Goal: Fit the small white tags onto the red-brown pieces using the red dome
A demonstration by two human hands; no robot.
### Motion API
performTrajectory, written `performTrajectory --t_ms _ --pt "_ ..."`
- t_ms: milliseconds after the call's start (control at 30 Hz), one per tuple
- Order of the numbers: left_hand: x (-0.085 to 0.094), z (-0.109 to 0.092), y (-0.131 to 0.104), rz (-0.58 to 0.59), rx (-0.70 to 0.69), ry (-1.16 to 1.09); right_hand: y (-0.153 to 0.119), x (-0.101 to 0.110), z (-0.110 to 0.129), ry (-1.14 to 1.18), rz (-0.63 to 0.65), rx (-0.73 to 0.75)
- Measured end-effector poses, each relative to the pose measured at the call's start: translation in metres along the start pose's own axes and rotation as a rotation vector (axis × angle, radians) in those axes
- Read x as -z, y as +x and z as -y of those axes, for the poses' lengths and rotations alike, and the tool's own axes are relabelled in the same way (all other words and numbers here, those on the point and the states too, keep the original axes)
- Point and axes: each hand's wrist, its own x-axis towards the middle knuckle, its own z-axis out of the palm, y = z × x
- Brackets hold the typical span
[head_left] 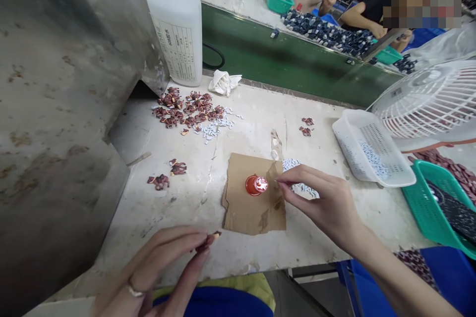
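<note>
Gluing small parts at bench (238, 257).
Left hand (159, 267) pinching brown piece (214, 234); right hand (327, 203) pinched narrow by red cap (256, 184); likely dab next.

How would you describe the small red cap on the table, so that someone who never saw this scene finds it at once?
Start at the pale worktable and find the torn brown cardboard lying near its front edge. The red cap sits on that cardboard, just left of the right hand's fingers. It is the only bright red round thing; the dark red pieces nearby are small, irregular and lie in heaps.
</note>
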Motion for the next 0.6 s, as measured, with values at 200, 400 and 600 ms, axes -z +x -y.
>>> performTrajectory --t_ms 200,400,600 --pt "-0.007 -0.013 0.012 0.051 0.016 0.024 0.004 -0.005 -0.001 0.005 -0.018 0.04" --pt "-0.003 -0.008 0.009 0.036 -0.027 0.061 0.005 -0.009 0.002 0.151 -0.049 -0.011" --pt "0.003 -0.002 0.005 0.067 -0.054 0.118 0.004 -0.013 0.002 0.166 -0.074 -0.018"
